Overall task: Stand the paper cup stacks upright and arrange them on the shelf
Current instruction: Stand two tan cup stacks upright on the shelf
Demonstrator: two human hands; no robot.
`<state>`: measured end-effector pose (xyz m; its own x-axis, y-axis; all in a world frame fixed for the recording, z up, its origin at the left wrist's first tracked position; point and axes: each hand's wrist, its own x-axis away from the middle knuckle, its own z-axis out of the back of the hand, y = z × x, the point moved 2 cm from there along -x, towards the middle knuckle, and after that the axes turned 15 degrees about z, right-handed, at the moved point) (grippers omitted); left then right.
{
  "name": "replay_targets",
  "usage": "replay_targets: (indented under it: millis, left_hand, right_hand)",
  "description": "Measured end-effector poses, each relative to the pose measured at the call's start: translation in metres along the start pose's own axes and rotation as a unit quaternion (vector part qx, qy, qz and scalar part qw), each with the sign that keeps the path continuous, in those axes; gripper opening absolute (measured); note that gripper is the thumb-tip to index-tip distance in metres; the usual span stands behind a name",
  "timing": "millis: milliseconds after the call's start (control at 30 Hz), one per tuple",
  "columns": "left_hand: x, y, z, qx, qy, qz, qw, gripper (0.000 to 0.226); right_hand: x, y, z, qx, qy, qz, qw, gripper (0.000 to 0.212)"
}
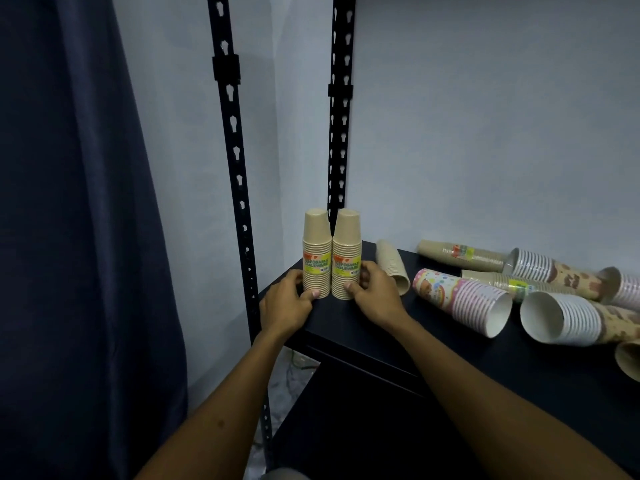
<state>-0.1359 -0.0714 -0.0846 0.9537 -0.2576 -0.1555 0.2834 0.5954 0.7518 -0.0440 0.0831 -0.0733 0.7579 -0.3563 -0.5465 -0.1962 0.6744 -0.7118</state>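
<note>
Two tan paper cup stacks stand upright side by side at the left back corner of the black shelf. My left hand grips the base of the left stack. My right hand grips the base of the right stack. Both stacks carry a yellow label and touch each other. Further right, several stacks lie on their sides: a plain tan one, a pink patterned one and a white one with brown print.
Two black slotted uprights rise at the shelf's left end, against a pale wall. A dark blue curtain hangs on the left. More lying stacks crowd the back right. A lower shelf board shows beneath.
</note>
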Motion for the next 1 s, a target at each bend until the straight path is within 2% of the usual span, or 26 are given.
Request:
replay_targets:
  millis: [267, 500, 733, 1000]
  left_hand:
    - [-0.003, 0.0, -0.003, -0.018, 0.031, 0.011, 0.999, 0.045]
    - [-0.039, 0.008, -0.006, -0.021, -0.059, 0.031, 0.998, 0.047]
    - [-0.044, 0.0, -0.016, -0.06, -0.034, 0.008, 0.998, 0.043]
    - [-0.047, -0.003, -0.018, -0.078, -0.024, 0.003, 0.997, 0.043]
  right_hand:
    - [-0.003, 0.002, -0.01, 0.031, 0.013, 0.003, 0.999, 0.041]
    - [-0.021, 0.008, -0.017, 0.065, 0.018, -0.023, 0.997, 0.036]
    - [-0.015, 0.011, -0.019, 0.065, 0.029, -0.019, 0.997, 0.042]
    - [-0.022, 0.013, -0.019, 0.095, 0.044, -0.047, 0.993, 0.034]
